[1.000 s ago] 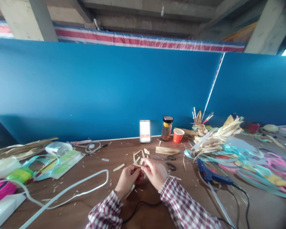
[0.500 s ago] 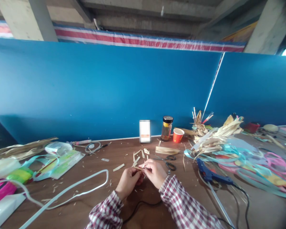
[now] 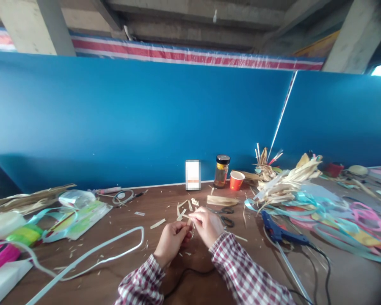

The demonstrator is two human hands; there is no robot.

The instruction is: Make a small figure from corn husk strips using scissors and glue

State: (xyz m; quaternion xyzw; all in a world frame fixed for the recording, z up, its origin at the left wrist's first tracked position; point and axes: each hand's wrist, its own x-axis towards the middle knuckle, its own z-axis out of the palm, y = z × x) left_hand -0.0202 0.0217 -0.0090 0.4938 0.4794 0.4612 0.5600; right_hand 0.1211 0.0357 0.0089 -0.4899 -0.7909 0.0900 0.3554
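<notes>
My left hand (image 3: 171, 240) and my right hand (image 3: 207, 225) meet above the brown table (image 3: 130, 271), fingertips pinched together on a thin pale straw strip (image 3: 188, 220). Both hands are closed on it. The strip is small and mostly hidden by my fingers. Cut straw scraps (image 3: 184, 207) lie just beyond the hands. Black scissors (image 3: 225, 215) rest to the right of my right hand.
A blue glue gun (image 3: 277, 231) with its cord lies at right, beside dried husks (image 3: 288, 182) and coloured ribbons (image 3: 343, 216). A jar (image 3: 221, 170) and orange cup (image 3: 236, 180) stand by the blue wall. A white band (image 3: 92, 254) and plastic bags (image 3: 79, 212) lie at left.
My right hand has shifted slightly left and closer to my left hand, fingers reworking the strip. Nothing else has moved.
</notes>
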